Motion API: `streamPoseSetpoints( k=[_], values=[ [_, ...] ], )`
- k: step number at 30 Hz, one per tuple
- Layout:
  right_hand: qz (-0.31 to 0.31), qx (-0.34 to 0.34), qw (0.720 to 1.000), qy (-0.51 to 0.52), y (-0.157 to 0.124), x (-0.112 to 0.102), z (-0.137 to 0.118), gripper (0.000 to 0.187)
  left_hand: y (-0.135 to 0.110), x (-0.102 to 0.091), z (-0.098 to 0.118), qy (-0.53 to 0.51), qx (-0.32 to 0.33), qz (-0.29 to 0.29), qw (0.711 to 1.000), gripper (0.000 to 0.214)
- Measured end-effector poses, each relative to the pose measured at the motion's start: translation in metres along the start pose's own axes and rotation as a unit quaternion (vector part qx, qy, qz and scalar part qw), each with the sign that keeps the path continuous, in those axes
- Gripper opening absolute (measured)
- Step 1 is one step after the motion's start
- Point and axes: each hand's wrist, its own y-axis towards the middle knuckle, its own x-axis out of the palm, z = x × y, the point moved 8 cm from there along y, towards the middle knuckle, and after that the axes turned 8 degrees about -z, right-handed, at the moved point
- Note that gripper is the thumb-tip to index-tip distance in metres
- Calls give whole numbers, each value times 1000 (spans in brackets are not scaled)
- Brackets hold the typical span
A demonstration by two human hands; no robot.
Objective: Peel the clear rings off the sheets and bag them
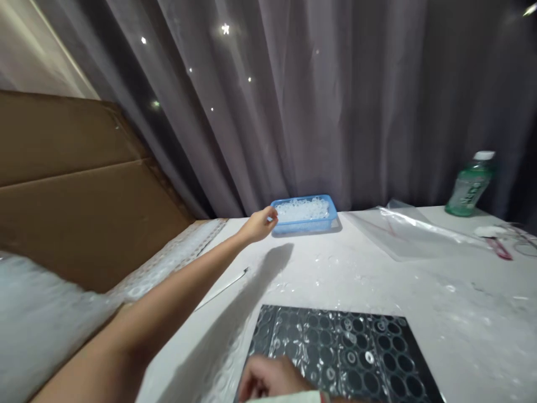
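My left arm stretches far across the white table, and my left hand (pixel 260 223) is pinched at the near left rim of a blue basket (pixel 325 223) filled with small clear rings (pixel 302 209). Whether the fingers grip the rim or a ring is not visible. My right hand (pixel 273 379) rests at the bottom edge with fingers curled on the near left corner of a black sheet (pixel 348 350) patterned with rows of round cells. A few cells hold clear rings. Loose rings lie scattered on the table beyond the sheet.
Brown cardboard (pixel 79 190) stands at the left with bubble wrap (pixel 50 319) in front of it. A clear plastic bag (pixel 413 229) lies at back right, near a green bottle (pixel 469 187) and small red-handled items (pixel 499 246). A grey curtain hangs behind. A thin metal tool (pixel 224 287) lies by my forearm.
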Motion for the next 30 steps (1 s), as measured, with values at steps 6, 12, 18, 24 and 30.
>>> streamPoseSetpoints(
  k=[6, 12, 18, 24, 30],
  values=[
    [-15, -104, 994, -24, -27, -3, -33, 12, -187, 1, 18, 127, 139, -101, 977, 15],
    [-28, -109, 987, -111, -38, 17, -37, 9, -315, 10, 17, 22, 110, -115, 987, 11],
    [-86, -89, 979, -164, -38, 39, -27, 8, -349, 36, 27, -5, 93, -147, 985, 13],
    [-96, -90, 972, -196, -38, 46, -26, 9, -352, 49, 26, 11, 83, -147, 986, 10],
    [-108, -63, 969, -215, -36, 49, -22, 11, -353, 50, 22, -82, 52, -148, 984, 11]
  ],
)
